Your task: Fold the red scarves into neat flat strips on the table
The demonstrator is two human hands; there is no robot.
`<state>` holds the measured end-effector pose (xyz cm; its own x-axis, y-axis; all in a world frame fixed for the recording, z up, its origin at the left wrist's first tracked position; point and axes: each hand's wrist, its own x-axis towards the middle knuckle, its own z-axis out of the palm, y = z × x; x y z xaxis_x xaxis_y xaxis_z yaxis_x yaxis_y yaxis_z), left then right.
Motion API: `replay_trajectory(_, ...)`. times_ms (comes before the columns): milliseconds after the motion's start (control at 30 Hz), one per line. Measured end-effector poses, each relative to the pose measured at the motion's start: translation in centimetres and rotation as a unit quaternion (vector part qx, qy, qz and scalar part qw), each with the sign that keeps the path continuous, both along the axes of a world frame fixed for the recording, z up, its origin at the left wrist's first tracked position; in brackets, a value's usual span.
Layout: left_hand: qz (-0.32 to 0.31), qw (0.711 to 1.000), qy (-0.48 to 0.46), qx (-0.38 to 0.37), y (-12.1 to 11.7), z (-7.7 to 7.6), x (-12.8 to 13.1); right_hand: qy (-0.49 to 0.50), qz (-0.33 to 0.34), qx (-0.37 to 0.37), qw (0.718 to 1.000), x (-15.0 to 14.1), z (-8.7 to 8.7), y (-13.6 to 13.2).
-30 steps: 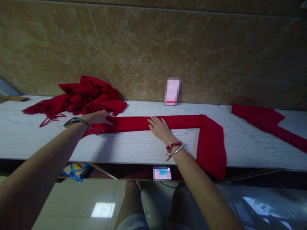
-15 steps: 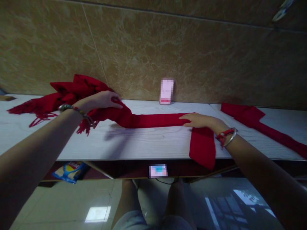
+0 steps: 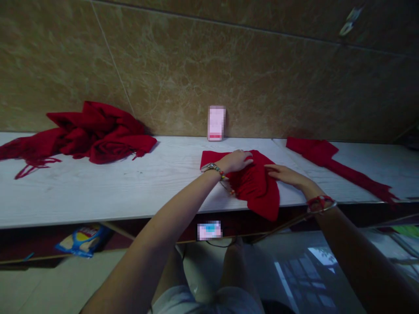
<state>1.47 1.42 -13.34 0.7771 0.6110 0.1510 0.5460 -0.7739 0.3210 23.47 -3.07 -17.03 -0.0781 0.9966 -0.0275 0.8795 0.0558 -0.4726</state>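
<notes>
A red scarf (image 3: 262, 187) lies folded and rumpled in the middle of the white wooden shelf, one corner hanging over the front edge. Resting on top of it, my left hand (image 3: 236, 161) has its fingers stretched out over the cloth, with a beaded bracelet at the wrist. My right hand (image 3: 287, 175) touches the scarf's right side, its fingers extended and pointing left. To the left, a bunched red fringed scarf (image 3: 108, 135) is heaped against the wall. Another red scarf (image 3: 322, 155) lies in a narrow strip on the right, apart from my hands.
A phone-like object (image 3: 216, 123), blurred out, leans on the tiled wall (image 3: 170, 69). Beneath the white shelf (image 3: 98, 192), a blue snack bag (image 3: 83, 240) and a second blurred device (image 3: 210, 230) sit in the lower compartment.
My left hand has left the heap and moved right onto the middle scarf. The long flat strip between my hands is now gathered into a short, wrinkled fold.
</notes>
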Motion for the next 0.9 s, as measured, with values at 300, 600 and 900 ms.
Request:
replay_trajectory(300, 0.032, 0.993, 0.097, 0.064, 1.2, -6.2, -9.3, -0.011, 0.051, 0.082, 0.995, -2.7, -3.1, 1.1)
replay_trajectory(600, 0.110, 0.990, 0.081, 0.037, 3.6, -5.8, -15.3, -0.004, 0.134, 0.098, 0.986, -10.5, -2.8, 5.1)
replay_trajectory(900, 0.136, 0.990, 0.018, 0.029, 5.3, -6.1, -15.8, -0.087, 0.268, 0.028, 0.959, -11.2, 0.5, 8.6)
